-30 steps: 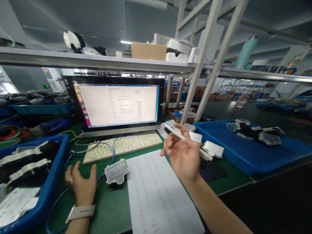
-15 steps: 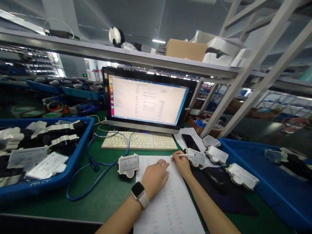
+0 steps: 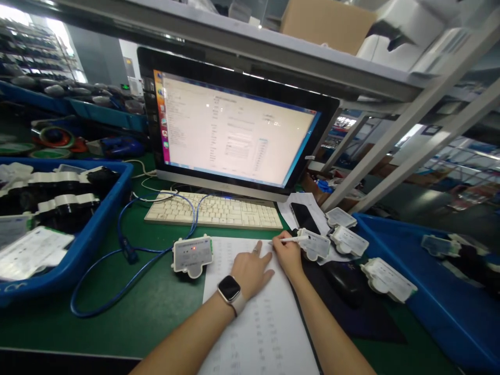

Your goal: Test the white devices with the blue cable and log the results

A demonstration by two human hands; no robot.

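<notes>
A white sheet of paper [image 3: 250,312] with rows of faint handwriting lies on the green table. My left hand [image 3: 250,272] rests flat on it, fingers spread, with a ring on one finger and a watch at the wrist. At the sheet's upper right edge, my right hand [image 3: 287,254] is closed around a white pen [image 3: 295,239], its tip near the paper. Left of the sheet lies a white plastic module [image 3: 192,256] with a small red light lit. Several similar modules [image 3: 349,240] lie to the right of my right hand.
A monitor [image 3: 234,135] stands behind a white keyboard [image 3: 214,211]. A blue bin of parts [image 3: 117,208] is at the left, another blue bin [image 3: 390,250] at the right. A blue cable [image 3: 97,271] loops over the table. A mouse [image 3: 344,284] and phone [image 3: 304,217] lie at the right.
The view has tilted down and come closer to the monitor. My left hand's fingers are spread wider on the paper. A red light now shows on the left module. My right hand keeps the pen.
</notes>
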